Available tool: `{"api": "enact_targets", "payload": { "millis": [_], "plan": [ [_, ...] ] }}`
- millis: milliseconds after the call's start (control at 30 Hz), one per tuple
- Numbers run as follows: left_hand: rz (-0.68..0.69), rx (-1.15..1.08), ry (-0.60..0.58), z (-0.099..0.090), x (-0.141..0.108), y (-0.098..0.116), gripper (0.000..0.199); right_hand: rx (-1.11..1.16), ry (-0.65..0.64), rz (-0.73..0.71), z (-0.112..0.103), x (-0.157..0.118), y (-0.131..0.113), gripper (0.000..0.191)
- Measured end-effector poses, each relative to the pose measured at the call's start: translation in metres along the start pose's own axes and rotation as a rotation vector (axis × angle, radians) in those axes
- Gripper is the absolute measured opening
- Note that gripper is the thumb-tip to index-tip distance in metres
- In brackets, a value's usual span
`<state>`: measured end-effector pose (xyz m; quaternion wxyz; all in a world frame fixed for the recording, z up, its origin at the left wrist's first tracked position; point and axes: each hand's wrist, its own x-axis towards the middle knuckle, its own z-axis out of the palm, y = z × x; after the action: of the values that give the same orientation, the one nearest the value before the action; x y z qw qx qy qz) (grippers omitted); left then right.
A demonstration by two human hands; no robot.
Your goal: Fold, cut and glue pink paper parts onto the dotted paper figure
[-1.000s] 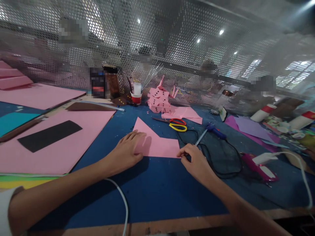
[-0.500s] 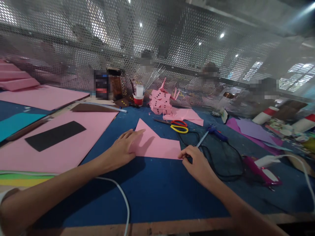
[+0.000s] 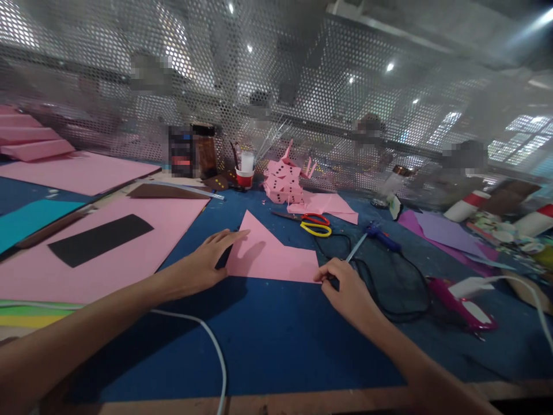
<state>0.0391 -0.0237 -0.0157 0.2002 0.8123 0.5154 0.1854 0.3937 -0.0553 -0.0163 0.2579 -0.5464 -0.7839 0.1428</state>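
A folded-looking piece of pink paper (image 3: pixel 272 262) lies on the blue table in front of me, with a peak at its upper left and a straight lower edge. My left hand (image 3: pixel 211 259) is open at the paper's left edge, thumb apart, its fingertips reaching over the slanted side. At the lower right corner, my right hand (image 3: pixel 343 288) pinches the paper between thumb and fingers. Scissors (image 3: pixel 315 223) with red and yellow handles rest behind the paper. Just past my right hand lies a blue glue gun (image 3: pixel 382 235) with a pale stick in it.
Pink sheets with a black strip (image 3: pixel 101 239) cover the left side. Behind the scissors stands a dotted pink paper model (image 3: pixel 283 181), beside a red-and-white cup (image 3: pixel 245 176). A white cable (image 3: pixel 216 346) crosses the front; a magenta power strip (image 3: pixel 464 305) lies right.
My left hand has shifted left and lifted a little off the paper, uncovering its left edge. My right hand keeps its pinch on the corner. The view has moved slightly.
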Motion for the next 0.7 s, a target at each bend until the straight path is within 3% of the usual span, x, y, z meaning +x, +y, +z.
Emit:
{"api": "enact_targets", "payload": {
  "millis": [167,500,600,700],
  "plan": [
    [0.041,-0.030,0.000,0.000,-0.001,-0.014,0.089,0.006,0.000,-0.004,0.000,0.000,0.001,0.027],
    [0.042,-0.059,0.008,-0.005,-0.002,-0.011,0.098,0.017,0.007,-0.017,0.002,-0.001,0.004,0.025],
    [-0.002,-0.138,0.061,-0.010,0.003,-0.011,0.091,-0.007,0.057,-0.029,0.000,-0.002,0.001,0.024],
    [-0.053,-0.248,0.141,-0.014,0.007,-0.006,0.072,-0.082,0.136,-0.119,-0.004,0.002,-0.008,0.025]
  ]
}}
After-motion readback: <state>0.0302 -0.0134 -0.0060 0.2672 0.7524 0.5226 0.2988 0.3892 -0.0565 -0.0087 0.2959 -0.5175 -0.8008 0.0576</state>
